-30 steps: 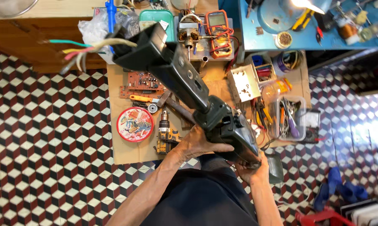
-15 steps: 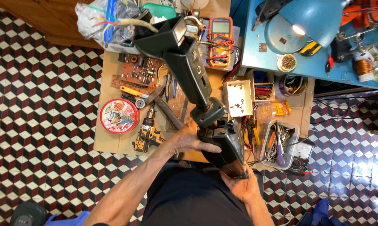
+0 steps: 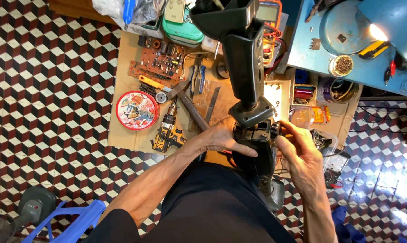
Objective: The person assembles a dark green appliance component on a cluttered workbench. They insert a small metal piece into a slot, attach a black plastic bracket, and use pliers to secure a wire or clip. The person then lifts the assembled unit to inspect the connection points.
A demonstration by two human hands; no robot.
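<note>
Long black plastic appliance housing (image 3: 245, 67) stands on its long axis, running from the lap away over the cluttered cardboard work board (image 3: 122, 130). Left hand (image 3: 221, 137) clasps its lower joint from the left; right hand (image 3: 298, 148) pinches a small knob on the right side, both equally near.

Tall black housing (image 3: 246, 58) stands up the middle of the tabletop (image 3: 122, 135), w/ left hand (image 3: 221, 135) and right hand (image 3: 298, 150) clamped on either side of its lower joint, so no way straight through centre. Left of it: round red tin (image 3: 137, 110), yellow cordless drill (image 3: 168, 132), circuit board (image 3: 157, 63), pliers (image 3: 196, 78) packed close, only thin bare strips at the tabletop's left edge. Right side blocked by parts trays (image 3: 302, 94) and blue lamp (image 3: 388, 22); tiled floor (image 3: 45, 112) at left is open.
</note>
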